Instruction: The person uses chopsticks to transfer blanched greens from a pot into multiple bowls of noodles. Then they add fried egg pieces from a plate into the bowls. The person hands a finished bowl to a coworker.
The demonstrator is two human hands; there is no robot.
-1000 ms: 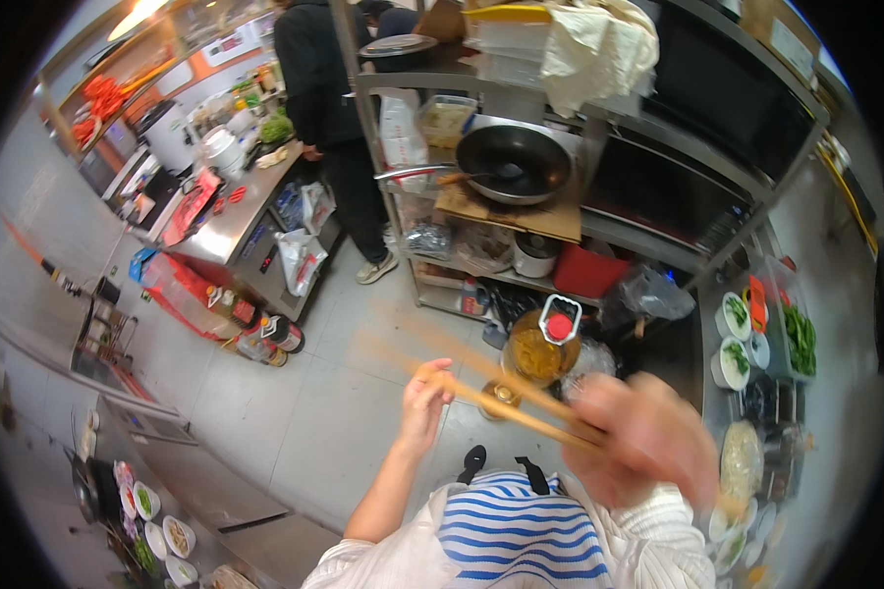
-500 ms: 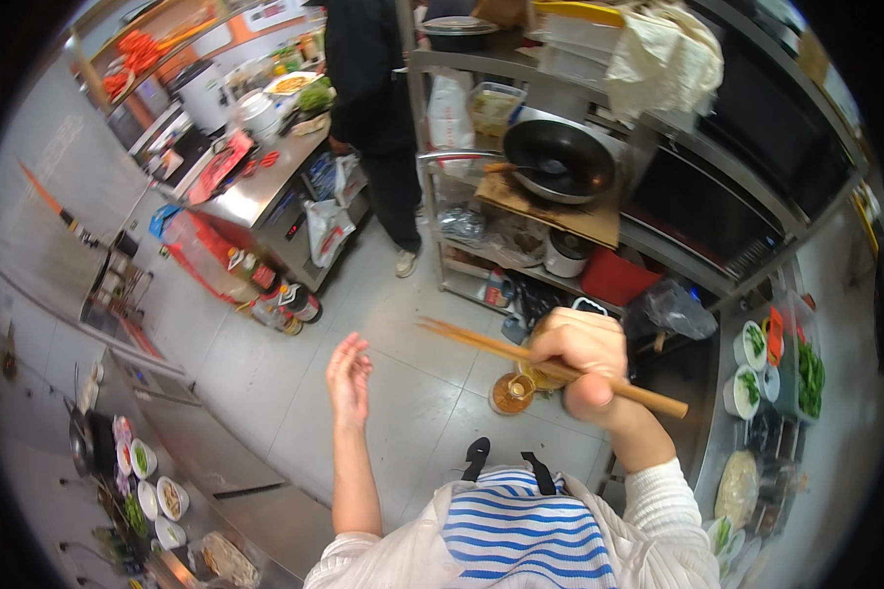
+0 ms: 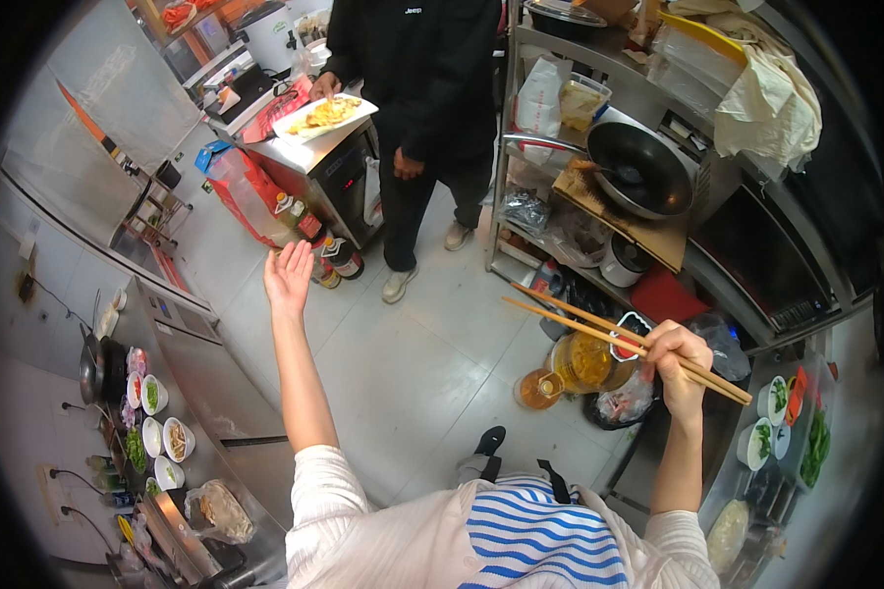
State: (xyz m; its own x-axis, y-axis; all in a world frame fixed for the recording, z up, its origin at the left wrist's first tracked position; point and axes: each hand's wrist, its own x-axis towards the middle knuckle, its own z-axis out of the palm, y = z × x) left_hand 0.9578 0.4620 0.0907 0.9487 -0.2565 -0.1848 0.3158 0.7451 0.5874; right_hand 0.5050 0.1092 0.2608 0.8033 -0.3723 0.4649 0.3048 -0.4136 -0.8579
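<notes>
My left hand (image 3: 290,280) is stretched out, palm up and fingers apart, holding nothing. Beyond it, a co-worker's hand (image 3: 326,86) grips a white plate (image 3: 360,106) of yellowish food (image 3: 322,116); a gap lies between the plate and my fingers. On the right, my right hand (image 3: 680,361) is closed round a pair of long wooden chopsticks (image 3: 580,315). Their tips point left over the floor, slightly apart, with nothing between them. Below the chopsticks stand a large jug of yellow oil (image 3: 581,363) and a smaller amber container (image 3: 537,390).
The co-worker (image 3: 417,128) stands ahead by a steel counter (image 3: 309,152), bottles (image 3: 342,257) at its foot. Ahead to the right, a rack (image 3: 506,187) carries a wok (image 3: 638,172) whose handle juts left. Counters with bowls (image 3: 179,439) of cut ingredients flank me on both sides.
The co-worker now faces the aisle with the plate held out. My left hand has moved forward and left, palm up. My right hand has moved right, and the chopstick tips are spread.
</notes>
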